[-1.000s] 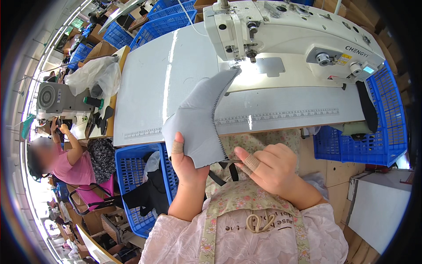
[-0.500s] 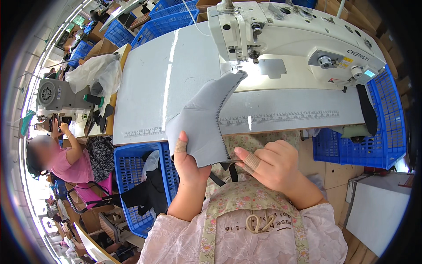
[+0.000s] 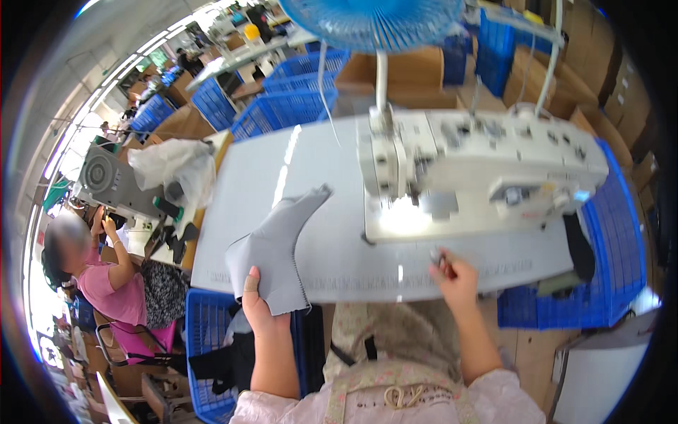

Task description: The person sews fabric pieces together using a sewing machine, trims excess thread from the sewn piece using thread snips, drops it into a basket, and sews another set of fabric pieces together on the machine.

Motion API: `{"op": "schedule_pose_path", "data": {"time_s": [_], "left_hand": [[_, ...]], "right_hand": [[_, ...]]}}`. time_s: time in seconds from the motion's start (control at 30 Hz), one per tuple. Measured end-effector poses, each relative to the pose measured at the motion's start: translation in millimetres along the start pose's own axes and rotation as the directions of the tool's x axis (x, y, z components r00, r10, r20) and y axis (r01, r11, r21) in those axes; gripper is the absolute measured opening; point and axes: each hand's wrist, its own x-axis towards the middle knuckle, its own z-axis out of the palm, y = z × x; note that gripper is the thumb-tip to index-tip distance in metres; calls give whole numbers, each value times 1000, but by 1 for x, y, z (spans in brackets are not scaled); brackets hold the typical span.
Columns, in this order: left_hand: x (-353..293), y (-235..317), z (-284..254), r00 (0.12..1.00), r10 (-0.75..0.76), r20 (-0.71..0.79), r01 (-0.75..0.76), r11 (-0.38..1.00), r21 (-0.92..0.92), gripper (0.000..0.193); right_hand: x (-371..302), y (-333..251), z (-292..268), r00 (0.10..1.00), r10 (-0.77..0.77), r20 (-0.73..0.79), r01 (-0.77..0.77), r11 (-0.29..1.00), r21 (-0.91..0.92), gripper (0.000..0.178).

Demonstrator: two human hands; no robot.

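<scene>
My left hand (image 3: 262, 308) is closed on the lower edge of a grey fabric piece (image 3: 272, 244), with the thumb on top. A dark zigzag stitch runs down the piece's right edge, and its narrow end points up and away across the table. My right hand (image 3: 459, 283) is at the table's front edge, apart from the fabric. Its fingers are curled round what looks like small thread snips (image 3: 436, 257), partly hidden and blurred. Beyond it stands a white sewing machine (image 3: 487, 155), its lamp lit at the needle.
The grey tabletop (image 3: 332, 240) has a ruler strip along its front. A blue basket (image 3: 201, 332) with dark cloth stands below on the left, another blue basket (image 3: 614, 247) on the right. A blue fan (image 3: 374, 21) hangs ahead. A person in pink (image 3: 116, 279) works at the left.
My left hand has carried the fabric left, away from the needle. My right hand has left the fabric's lower corner and moved forward and right over the table edge. The view has tilted up.
</scene>
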Motion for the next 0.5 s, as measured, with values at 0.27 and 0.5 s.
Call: {"op": "schedule_pose_path", "data": {"time_s": [0.27,0.5], "left_hand": [[225,-89,69,997,-75,-8,76,991,109,44],[345,-191,120,887,-449,-109,462,853,242,58]], "right_hand": [[-6,-10,1,981,-160,105,180,959,-217,42],[-4,-7,3,958,-196,208,254,918,-305,39]]}}
